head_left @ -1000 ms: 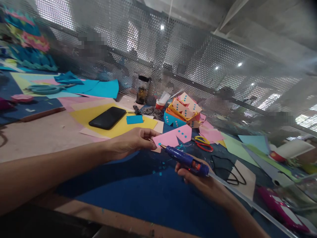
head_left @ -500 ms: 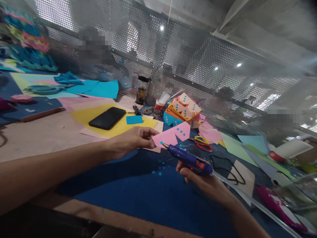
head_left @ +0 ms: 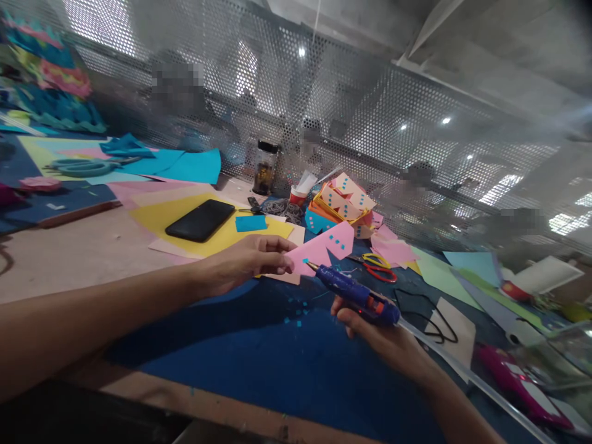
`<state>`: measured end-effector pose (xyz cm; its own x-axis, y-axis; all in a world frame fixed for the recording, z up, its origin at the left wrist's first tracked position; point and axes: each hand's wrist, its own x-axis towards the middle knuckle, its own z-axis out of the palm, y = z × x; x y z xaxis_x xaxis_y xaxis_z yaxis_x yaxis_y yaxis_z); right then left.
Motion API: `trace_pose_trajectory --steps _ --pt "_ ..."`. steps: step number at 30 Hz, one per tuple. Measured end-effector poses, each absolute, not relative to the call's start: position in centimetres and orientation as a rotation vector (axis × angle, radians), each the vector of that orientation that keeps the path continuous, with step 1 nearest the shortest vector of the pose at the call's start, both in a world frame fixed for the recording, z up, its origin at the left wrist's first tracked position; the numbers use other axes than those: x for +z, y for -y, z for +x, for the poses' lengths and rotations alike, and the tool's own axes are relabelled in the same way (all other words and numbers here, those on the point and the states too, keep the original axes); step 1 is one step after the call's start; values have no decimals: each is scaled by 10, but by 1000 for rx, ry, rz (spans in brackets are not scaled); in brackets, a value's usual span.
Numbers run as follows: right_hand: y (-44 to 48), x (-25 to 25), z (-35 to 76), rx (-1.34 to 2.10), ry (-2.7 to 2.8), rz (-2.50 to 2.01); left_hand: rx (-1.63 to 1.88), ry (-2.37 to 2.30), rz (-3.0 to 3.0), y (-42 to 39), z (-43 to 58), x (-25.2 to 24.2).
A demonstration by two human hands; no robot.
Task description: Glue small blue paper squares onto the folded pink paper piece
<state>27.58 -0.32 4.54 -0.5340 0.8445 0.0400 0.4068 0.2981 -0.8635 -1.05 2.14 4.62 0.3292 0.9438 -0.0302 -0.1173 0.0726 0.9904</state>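
My left hand (head_left: 256, 262) pinches the near left end of a pink paper cutout (head_left: 319, 250), which has a notch and small blue squares near its far end. In my right hand (head_left: 365, 327) is a blue hot glue gun (head_left: 354, 293) with a long clear glue stick running out of its back. Its nozzle tip is at a small blue square (head_left: 305, 261) on the pink paper; whether they touch I cannot tell. Loose blue paper squares (head_left: 296, 313) lie on the blue mat (head_left: 259, 357) below. Behind the cutout sits a stack of folded paper pieces (head_left: 345, 200) dotted with blue squares.
Red and yellow scissors (head_left: 379, 268) lie right of the glue gun. A black phone (head_left: 200, 220) rests on yellow paper (head_left: 152, 216), beside a blue paper piece (head_left: 251, 222). A jar (head_left: 266, 168) stands near the perforated screen (head_left: 370, 123). A magenta device (head_left: 522, 385) is at right.
The glue gun has shifted slightly right, its tip still by the blue square. The left hand and pink cutout have moved only a little.
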Motion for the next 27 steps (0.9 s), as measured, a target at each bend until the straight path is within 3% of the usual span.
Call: trace_pose_trajectory --steps 27 --pt "-3 38 275 -400 2521 -885 1019 -993 1492 -23 -10 43"
